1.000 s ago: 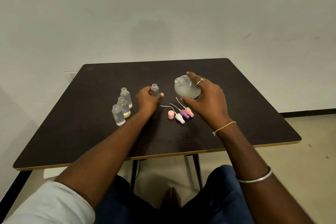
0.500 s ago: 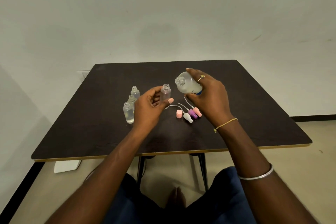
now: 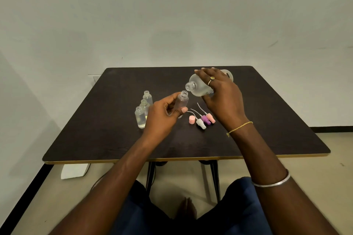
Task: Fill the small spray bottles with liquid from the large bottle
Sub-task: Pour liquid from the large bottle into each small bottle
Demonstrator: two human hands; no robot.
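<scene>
From the head camera, the left fingers point(image 3: 172, 98) curl round an uncapped small spray bottle point(image 3: 182, 100), lifted off the counter point(image 3: 267, 120). The right fingers point(image 3: 209, 74) grip the tilted large bottle point(image 3: 198, 87), its mouth just above the small one's — the pour looks imminent and calls for exact mouth alignment and a slow tip.

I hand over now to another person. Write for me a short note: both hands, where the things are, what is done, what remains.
Left hand: grips one small bottle, uncapped, lifted above the table.
Right hand: holds the large bottle tilted, its mouth close to the small bottle's mouth; no stream visible.
Three other small bottles stand uncapped at left; the nearest at least holds clear liquid.
The spray heads lie on the table between the two hands.
Left to do: fill the held bottle, check the others' levels.
</scene>
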